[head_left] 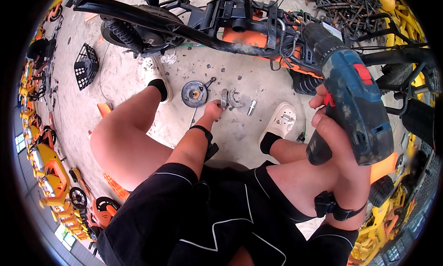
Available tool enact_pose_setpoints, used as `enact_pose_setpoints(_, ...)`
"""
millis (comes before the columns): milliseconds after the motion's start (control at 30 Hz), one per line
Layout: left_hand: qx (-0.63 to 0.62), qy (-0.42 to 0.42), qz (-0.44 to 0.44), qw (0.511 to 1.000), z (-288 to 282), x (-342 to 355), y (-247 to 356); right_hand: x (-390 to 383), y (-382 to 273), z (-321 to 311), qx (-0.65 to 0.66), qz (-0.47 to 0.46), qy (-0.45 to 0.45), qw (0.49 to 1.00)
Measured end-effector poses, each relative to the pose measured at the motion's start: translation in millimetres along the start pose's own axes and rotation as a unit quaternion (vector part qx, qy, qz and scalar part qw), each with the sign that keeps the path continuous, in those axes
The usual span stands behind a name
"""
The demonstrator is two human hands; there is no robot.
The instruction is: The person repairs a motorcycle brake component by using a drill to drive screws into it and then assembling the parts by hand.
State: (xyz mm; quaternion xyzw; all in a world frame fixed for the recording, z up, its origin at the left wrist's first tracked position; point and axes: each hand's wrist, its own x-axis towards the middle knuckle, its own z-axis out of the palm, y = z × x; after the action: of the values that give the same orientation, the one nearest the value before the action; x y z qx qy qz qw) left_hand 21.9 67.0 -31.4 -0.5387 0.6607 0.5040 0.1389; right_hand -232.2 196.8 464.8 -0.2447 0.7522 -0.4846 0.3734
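Note:
My right hand [340,139] is wrapped round the handle of a blue and black cordless drill [353,97] with red switches, raised over my right knee. Down by the floor, my left hand [213,110] pinches the lower end of a curved metal piece [224,98] that looks like a brake shoe. Just right of it lies a second curved metal piece [236,99]. A silver metal cylinder [251,107], like a socket, lies farther right. On the left is a round drum-brake plate [194,94] with an arm sticking out.
A black scooter frame [198,35] with a wheel [138,28] and cables spans the far side. A black basket [86,66] lies at the left. Metal parts are heaped [341,10] at far right. Yellow vehicles [50,164] line the left edge. Small debris dots the concrete.

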Motion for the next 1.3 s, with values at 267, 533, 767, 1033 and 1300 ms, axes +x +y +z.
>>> enact_pose_setpoints(267,0.034,0.008,0.046,0.998,-6,6,-12,12,8,11,-0.036,-0.043,-0.031,0.998)
enact_pose_setpoints(533,0.052,-0.028,-0.013,0.998,-20,-8,31,14,13,17,-0.029,-0.048,-0.02,0.998)
enact_pose_setpoints(767,0.156,-0.026,-0.051,0.986,-36,-27,51,7,13,13,-0.055,-0.079,-0.04,0.995)
enact_pose_setpoints(1033,0.239,0.002,-0.11,0.965,-50,-55,73,-1,19,17,-0.088,-0.172,-0.071,0.979)
enact_pose_setpoints(1300,0.192,0.125,0.028,0.973,-87,-102,107,2,20,30,-0.191,-0.188,-0.087,0.959)
